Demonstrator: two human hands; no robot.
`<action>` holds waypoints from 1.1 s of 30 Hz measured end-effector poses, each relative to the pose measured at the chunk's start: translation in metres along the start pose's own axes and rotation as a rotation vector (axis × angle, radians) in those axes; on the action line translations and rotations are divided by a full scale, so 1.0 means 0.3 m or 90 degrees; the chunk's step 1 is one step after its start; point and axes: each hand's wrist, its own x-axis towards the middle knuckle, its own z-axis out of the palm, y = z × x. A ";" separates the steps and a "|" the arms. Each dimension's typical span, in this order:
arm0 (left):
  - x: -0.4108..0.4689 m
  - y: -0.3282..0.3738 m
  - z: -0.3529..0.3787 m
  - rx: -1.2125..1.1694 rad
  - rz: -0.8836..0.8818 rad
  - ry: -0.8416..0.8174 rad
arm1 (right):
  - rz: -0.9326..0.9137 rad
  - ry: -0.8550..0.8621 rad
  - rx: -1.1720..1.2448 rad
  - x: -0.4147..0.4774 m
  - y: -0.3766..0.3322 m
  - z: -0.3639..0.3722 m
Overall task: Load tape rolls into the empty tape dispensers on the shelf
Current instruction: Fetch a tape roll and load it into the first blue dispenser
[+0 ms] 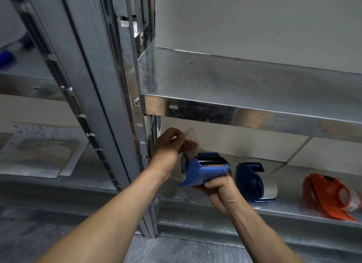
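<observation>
We hold a blue tape dispenser (205, 169) in front of the lower shelf (225, 206) of a metal rack, its toothed blade turned up toward us. Our right hand (221, 192) grips it from beneath, fingers (212, 184) wrapped tight around the handle, apparently to steady it for threading. A clear tape roll (185, 169) is already seated in it, at 9 o'clock from the blade. Our left hand (168, 147) pinches the loose tape end (188, 133) between narrowed fingers and lifts it toward 11 o'clock, seemingly to draw the strip taut and keep it from sticking to itself before it goes over the roller. At 3 o'clock a second blue dispenser (254, 181) stands on the shelf with a roll in it. Farther along, an orange dispenser (331, 196) lies tilted, and whether it is loaded we cannot tell.
</observation>
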 end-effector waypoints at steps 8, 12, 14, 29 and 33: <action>-0.037 0.012 -0.025 -0.078 0.023 -0.055 | 0.006 -0.004 0.047 0.002 0.002 0.017; -0.039 0.019 -0.025 -0.088 0.037 -0.069 | 0.010 -0.022 0.055 0.001 -0.002 0.012; -0.041 0.020 -0.026 -0.085 0.042 -0.081 | 0.009 -0.031 0.060 0.000 -0.003 0.012; -0.003 0.108 0.036 0.143 0.052 -0.126 | -0.059 0.000 -0.281 0.012 -0.022 0.008; -0.001 0.122 0.036 0.177 0.046 -0.120 | -0.052 0.005 -0.319 0.009 -0.041 0.020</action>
